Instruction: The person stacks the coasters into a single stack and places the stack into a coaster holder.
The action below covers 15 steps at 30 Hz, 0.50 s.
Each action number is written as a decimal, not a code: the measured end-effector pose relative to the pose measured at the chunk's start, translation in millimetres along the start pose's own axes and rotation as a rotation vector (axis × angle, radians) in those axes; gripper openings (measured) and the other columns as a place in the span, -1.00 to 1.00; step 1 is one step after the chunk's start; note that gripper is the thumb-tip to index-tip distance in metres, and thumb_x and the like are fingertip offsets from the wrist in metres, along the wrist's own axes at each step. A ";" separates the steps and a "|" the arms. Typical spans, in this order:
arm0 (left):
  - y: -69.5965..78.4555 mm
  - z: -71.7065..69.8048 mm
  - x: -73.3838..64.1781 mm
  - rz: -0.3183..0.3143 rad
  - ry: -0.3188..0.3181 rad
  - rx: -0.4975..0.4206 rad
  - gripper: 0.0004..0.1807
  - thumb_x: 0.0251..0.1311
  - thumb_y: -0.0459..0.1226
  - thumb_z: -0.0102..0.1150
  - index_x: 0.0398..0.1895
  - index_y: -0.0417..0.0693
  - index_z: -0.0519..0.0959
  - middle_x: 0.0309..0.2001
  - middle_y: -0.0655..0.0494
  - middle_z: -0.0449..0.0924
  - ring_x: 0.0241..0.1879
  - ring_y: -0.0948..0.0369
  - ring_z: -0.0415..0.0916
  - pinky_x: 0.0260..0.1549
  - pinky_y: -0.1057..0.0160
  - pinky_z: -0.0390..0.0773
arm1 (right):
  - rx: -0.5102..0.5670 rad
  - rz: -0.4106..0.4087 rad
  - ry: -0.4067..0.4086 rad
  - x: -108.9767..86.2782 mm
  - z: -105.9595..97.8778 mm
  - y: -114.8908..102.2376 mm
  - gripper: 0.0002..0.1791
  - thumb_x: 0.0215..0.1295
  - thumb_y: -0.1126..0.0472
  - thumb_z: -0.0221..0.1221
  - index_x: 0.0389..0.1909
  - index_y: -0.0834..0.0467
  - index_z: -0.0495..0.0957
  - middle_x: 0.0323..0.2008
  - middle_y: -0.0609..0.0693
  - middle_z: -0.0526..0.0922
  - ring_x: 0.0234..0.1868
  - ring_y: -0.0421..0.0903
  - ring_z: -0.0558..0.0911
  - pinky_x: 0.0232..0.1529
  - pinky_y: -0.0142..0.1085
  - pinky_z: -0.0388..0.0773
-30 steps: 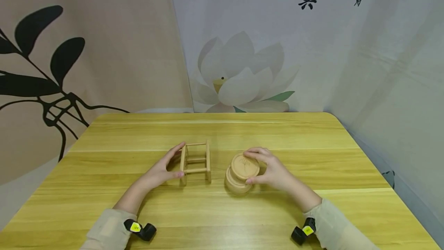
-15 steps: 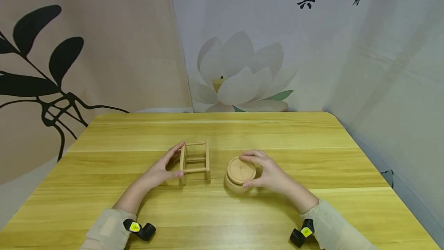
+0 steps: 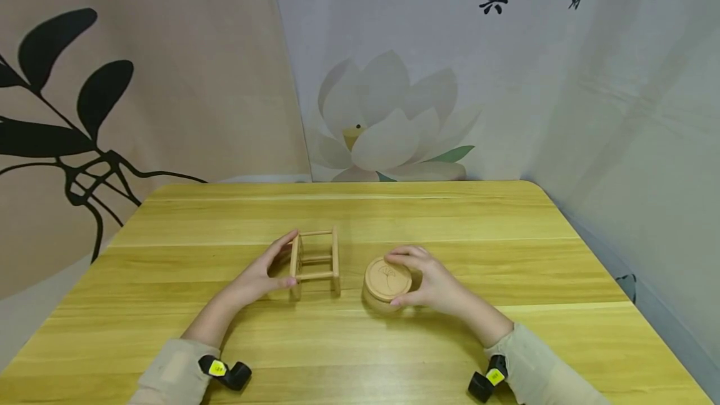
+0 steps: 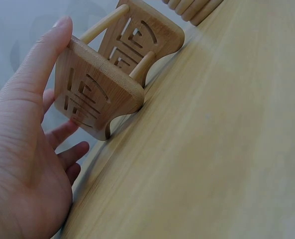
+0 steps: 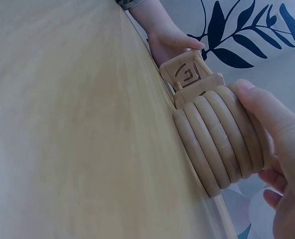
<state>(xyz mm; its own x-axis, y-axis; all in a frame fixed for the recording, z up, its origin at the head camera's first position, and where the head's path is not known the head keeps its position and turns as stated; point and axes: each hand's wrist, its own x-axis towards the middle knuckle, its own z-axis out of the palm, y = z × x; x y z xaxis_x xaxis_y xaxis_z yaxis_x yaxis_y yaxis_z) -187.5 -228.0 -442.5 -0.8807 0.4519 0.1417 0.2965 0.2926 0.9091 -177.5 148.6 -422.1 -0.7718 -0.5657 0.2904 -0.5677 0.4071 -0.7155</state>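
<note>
A small wooden coaster rack (image 3: 317, 275), with carved end panels joined by round rods, stands on the table left of centre. My left hand (image 3: 260, 275) holds its left panel (image 4: 95, 89), with the thumb at the near edge and the fingers at the far edge. To the right is a stack of round wooden coasters (image 5: 207, 144), several high. The top coaster (image 3: 388, 279) has a line-drawn flower and sits level over those below. My right hand (image 3: 430, 280) grips it by the rim between thumb and fingers.
The wood-grain table (image 3: 360, 355) reaches back to a printed cloth backdrop (image 3: 394, 111). A strip of bare tabletop lies between the rack and the stack. Black wrist cameras (image 3: 239, 376) sit at both sleeve cuffs.
My right hand has moved slightly left, bringing the top coaster from an offset position into line with the stack. My left hand and the rack have stayed put.
</note>
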 end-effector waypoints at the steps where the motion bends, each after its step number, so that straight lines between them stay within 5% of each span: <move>1: 0.3 0.0 0.1 -0.004 0.000 -0.003 -0.01 0.13 -0.23 0.35 0.53 0.22 -0.06 0.44 -0.22 -0.03 0.38 -0.24 -0.08 0.20 -0.41 -0.15 | 0.003 0.004 -0.002 0.1 0.0 0.1 -0.13 -0.21 -0.06 0.52 0.22 0.12 0.49 0.21 -0.10 0.43 0.26 -0.02 0.31 0.24 0.07 0.23; 15: 3.1 0.8 0.6 -0.007 -0.001 0.014 0.00 0.13 -0.28 0.34 0.53 0.08 -0.07 0.44 -0.25 -0.03 0.38 -0.26 -0.08 0.20 -0.41 -0.13 | -0.004 0.009 -0.029 -0.4 0.8 -0.7 -0.11 -0.18 -0.09 0.50 0.25 0.11 0.45 0.23 -0.10 0.38 0.28 -0.01 0.28 0.25 0.07 0.22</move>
<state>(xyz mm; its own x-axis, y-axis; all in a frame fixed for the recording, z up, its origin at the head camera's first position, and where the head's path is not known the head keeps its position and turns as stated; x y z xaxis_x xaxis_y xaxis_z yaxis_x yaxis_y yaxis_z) -186.8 -226.2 -439.9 -0.8825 0.4504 0.1355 0.2958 0.3075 0.9044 -176.6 147.9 -422.2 -0.7685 -0.5822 0.2653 -0.5616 0.4152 -0.7157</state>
